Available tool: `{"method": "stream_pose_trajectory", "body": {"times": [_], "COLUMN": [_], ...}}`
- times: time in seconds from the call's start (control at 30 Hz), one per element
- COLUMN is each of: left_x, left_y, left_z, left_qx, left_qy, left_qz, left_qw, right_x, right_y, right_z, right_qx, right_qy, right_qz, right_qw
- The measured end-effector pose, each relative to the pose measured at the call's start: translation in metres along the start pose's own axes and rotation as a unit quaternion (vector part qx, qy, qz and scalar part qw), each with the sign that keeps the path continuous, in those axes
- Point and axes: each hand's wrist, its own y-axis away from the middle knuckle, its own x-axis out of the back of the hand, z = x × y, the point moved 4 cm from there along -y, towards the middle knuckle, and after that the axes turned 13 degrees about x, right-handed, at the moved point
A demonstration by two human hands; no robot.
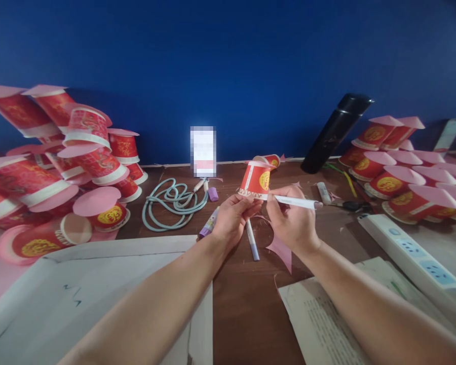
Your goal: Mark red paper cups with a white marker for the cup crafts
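My left hand [233, 215] is closed around the lower rim of a red paper cup [254, 178] with a gold emblem, held upside down. Zigzag marks run along the cup's white rim band. My right hand [296, 218] pinches a white marker pen [298, 202], its left end at the right side of that band. Below the hands, a second white pen [252, 241] with a grey-purple end lies on the table. Beside it is a pointed pink paper scrap [281, 251]. A purple-ended tube [208, 225] lies just left of my left hand, partly hidden by it.
Many red cups with pink paper tops are piled at left [95, 162] and right [399, 180]. A coiled cable [155, 203], a lit phone [203, 152], a leaning black flask [334, 134] and a power strip [414, 251] surround the hands. White board [99, 299] and printed papers [315, 314] lie in front.
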Motion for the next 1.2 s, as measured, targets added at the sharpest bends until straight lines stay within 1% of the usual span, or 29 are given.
{"method": "stream_pose_trajectory", "body": {"times": [0.23,0.43,0.6,0.73,0.8,0.87,0.93,1.0,1.03,1.1,1.17,1.2], "left_x": [0.0,0.001,0.002,0.005,0.008,0.01,0.01,0.009,0.009,0.007,0.005,0.004], "left_y": [-0.001,-0.001,-0.002,-0.002,-0.003,-0.005,-0.006,-0.006,-0.006,-0.004,-0.003,-0.003], "left_z": [-0.001,-0.001,-0.002,-0.001,0.0,0.001,0.002,0.003,0.003,0.003,0.002,0.001], "left_qx": [-0.003,0.003,0.003,-0.005,-0.008,-0.003,0.001,0.005,0.007,0.016,0.03,0.036], "left_qy": [0.0,-0.003,0.005,0.035,0.054,0.071,0.085,0.089,0.089,0.085,0.078,0.076], "left_qz": [-0.014,-0.013,-0.01,0.012,0.029,0.039,0.041,0.036,0.032,0.019,0.001,-0.007], "left_qw": [1.0,1.0,1.0,0.999,0.998,0.997,0.996,0.995,0.995,0.996,0.996,0.996], "right_x": [0.001,0.002,0.0,-0.001,-0.001,-0.003,-0.006,-0.011,-0.015,-0.022,-0.03,-0.033], "right_y": [-0.001,0.0,0.0,0.0,0.001,0.002,0.002,0.003,0.004,0.007,0.011,0.013], "right_z": [0.003,0.003,0.002,0.0,0.001,0.004,0.012,0.022,0.028,0.037,0.04,0.04], "right_qx": [-0.009,-0.017,-0.005,0.011,-0.004,-0.036,-0.087,-0.165,-0.214,-0.325,-0.422,-0.459], "right_qy": [-0.001,-0.001,-0.015,-0.057,-0.08,-0.107,-0.136,-0.169,-0.191,-0.241,-0.299,-0.329], "right_qz": [0.008,0.01,0.009,0.016,0.015,0.006,-0.001,0.001,0.004,0.01,0.008,0.007], "right_qw": [1.0,1.0,1.0,0.998,0.997,0.994,0.987,0.972,0.958,0.914,0.856,0.825]}}
